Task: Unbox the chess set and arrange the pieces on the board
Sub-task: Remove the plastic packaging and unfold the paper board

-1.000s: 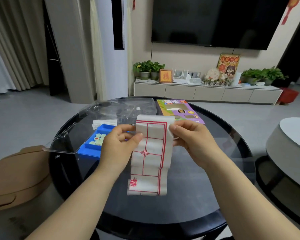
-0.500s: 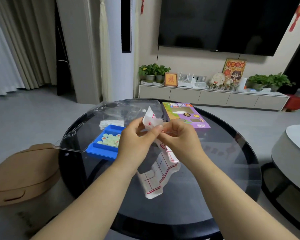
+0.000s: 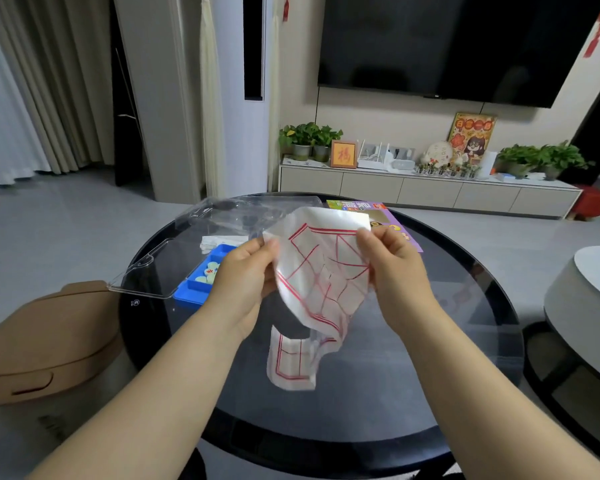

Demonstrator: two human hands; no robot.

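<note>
Pinching the crinkled white board sheet (image 3: 323, 271) by its top edge, your left hand (image 3: 243, 275) and right hand (image 3: 395, 268) hold it above the table's centre. It hangs half-folded, its long axis running twelve to six. The round dark glass table (image 3: 413, 375) stands on a grey floor. At ten o'clock sits a blue plastic tray (image 3: 194, 289) of pale round pieces.
</note>
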